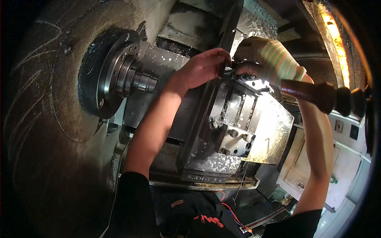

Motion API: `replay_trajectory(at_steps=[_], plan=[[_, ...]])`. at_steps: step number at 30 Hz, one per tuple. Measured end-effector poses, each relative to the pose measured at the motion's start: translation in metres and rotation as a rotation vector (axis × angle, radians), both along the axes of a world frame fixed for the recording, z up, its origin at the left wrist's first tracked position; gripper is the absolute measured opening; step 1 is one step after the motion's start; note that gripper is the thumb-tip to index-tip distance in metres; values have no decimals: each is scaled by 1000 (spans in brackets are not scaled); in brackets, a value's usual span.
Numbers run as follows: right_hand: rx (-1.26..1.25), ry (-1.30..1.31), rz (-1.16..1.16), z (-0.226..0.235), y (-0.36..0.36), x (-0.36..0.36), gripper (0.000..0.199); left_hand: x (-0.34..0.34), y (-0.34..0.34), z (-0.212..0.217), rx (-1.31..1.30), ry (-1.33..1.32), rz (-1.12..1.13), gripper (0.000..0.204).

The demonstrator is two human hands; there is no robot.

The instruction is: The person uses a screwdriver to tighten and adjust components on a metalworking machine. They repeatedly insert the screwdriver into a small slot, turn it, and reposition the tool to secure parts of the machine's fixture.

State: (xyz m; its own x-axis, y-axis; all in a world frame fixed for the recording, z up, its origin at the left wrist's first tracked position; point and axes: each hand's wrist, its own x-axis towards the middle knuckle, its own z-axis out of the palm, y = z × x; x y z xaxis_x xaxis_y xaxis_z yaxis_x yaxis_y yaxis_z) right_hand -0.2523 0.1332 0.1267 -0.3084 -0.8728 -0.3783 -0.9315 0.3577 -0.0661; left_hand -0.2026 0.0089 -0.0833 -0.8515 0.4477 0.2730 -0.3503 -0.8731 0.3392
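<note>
Inside the lathe enclosure (pixel 47 131), the person's bare left hand (pixel 200 68) reaches to the top of the metal tool block (pixel 234 119), fingers pinched together on a small dark part at its upper edge; what that part is cannot be told. The right hand (pixel 266 57), in a striped work glove, is clamped around the head of a dark-handled tool (pixel 317 95) set against the same spot. The block sits right of the chuck (pixel 119 73), well apart, flecked with chips.
</note>
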Motion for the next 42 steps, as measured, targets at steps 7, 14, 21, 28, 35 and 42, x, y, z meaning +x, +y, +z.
replay_trajectory(at_steps=[7,14,21,28,35,42], plan=[[-33,-17,-46,-17,-3,-4,26,18,-2,2,33,-78,93,16],[-60,-27,-67,-14,-1,-4,30,27,2,11,-201,-145,275,16],[-83,-44,-58,-5,2,-3,30,24,8,7,-235,-144,293,15],[-75,-47,-49,-8,1,-5,27,26,4,2,-281,-122,328,22],[-141,-64,-31,-12,3,-8,27,27,3,10,-307,-132,308,26],[-88,-60,-82,-10,2,-6,30,24,-3,22,-535,-92,407,19]])
